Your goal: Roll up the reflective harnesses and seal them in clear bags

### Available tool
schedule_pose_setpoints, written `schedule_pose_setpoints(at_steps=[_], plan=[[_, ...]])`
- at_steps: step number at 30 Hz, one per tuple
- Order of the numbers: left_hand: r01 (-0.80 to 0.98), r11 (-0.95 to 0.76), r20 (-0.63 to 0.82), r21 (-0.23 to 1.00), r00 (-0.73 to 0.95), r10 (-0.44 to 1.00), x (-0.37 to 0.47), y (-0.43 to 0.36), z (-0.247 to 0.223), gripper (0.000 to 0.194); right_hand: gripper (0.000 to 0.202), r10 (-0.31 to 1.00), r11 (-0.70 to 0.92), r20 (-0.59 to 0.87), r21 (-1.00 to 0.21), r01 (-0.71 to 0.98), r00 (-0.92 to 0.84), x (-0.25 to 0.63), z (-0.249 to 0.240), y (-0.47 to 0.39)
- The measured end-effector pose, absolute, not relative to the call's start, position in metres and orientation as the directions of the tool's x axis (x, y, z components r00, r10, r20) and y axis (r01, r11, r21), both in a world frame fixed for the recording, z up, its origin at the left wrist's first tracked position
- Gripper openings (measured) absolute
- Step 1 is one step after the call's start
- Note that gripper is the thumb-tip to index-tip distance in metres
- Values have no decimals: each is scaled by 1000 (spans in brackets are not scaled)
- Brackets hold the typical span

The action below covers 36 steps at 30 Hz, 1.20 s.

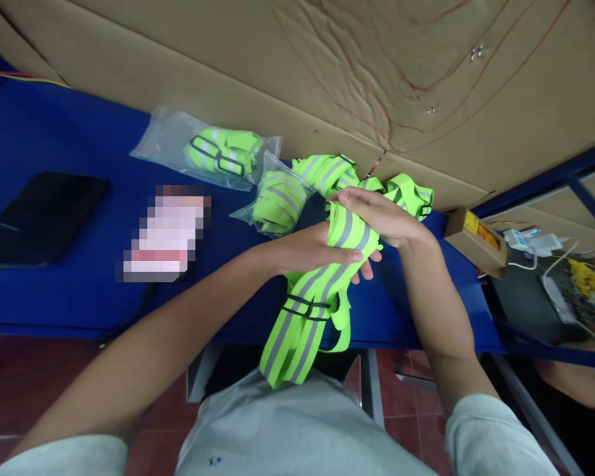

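Observation:
A neon-green reflective safety harness [350,228] with grey stripes is held between my two hands over the front of the table. Its upper part is folded into a bundle, and the loose straps hang below with black buckles [307,307] on them. My left hand [317,248] grips the bundle from the left, thumb across the front and fingertips showing beyond its right side. Wrapped over the bundle's top and right side is my right hand [377,211]; its fingers are partly hidden behind the straps.
Along the board at the back of the blue table [79,145] lie a bagged harness [225,152], another bagged roll [277,201] and loose green straps [409,195]. A black device [42,218] and a blurred-out phone-like object [166,235] are left. A cardboard box [476,241] stands right.

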<state>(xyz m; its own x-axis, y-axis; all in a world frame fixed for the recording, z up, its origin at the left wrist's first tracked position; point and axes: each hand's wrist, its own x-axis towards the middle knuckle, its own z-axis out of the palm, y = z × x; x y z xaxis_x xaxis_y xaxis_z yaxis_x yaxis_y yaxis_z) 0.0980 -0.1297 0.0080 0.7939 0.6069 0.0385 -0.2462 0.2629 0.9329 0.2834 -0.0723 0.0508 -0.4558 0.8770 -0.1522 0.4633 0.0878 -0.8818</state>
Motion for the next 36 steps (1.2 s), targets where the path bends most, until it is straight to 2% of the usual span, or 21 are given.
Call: schedule_pose_setpoints(at_steps=[4,7,11,13,16,17,20,22,24,27,30,33,36], plan=[[-249,372,-25,894,803,596,99,-130,6,34,49,924,98,-66,-912,398,-378,282,58,-75],[-285,351,18,892,798,603,100,-129,5,37,53,928,116,-60,-892,437,-368,278,63,-82],[-314,276,59,908,750,658,103,-127,2,41,68,920,254,9,-773,581,-391,278,71,-91],[-311,257,66,915,745,664,104,-126,1,41,71,885,338,16,-709,619,-465,282,77,-95],[-314,175,114,933,720,684,102,-124,1,32,62,769,430,-95,-654,622,-632,286,83,-99],[-314,153,125,937,708,695,101,-124,2,30,62,747,464,-92,-637,615,-658,285,83,-100],[-337,194,111,921,707,698,97,-122,5,29,49,772,533,64,-608,588,-633,280,79,-100],[-324,293,72,899,772,632,94,-122,7,36,44,809,528,166,-627,573,-564,277,78,-100],[-277,390,27,878,843,538,92,-124,7,47,45,859,459,188,-694,555,-476,278,81,-101],[-231,398,24,888,887,460,94,-129,9,48,51,914,272,68,-834,480,-399,284,88,-102],[-230,301,64,925,879,473,96,-133,9,38,54,902,143,-70,-881,450,-425,289,89,-99],[-216,258,60,942,862,503,97,-132,5,37,59,899,175,-81,-836,520,-431,288,78,-92],[-231,242,67,942,839,541,98,-129,0,38,60,894,315,44,-769,556,-446,283,64,-83]])
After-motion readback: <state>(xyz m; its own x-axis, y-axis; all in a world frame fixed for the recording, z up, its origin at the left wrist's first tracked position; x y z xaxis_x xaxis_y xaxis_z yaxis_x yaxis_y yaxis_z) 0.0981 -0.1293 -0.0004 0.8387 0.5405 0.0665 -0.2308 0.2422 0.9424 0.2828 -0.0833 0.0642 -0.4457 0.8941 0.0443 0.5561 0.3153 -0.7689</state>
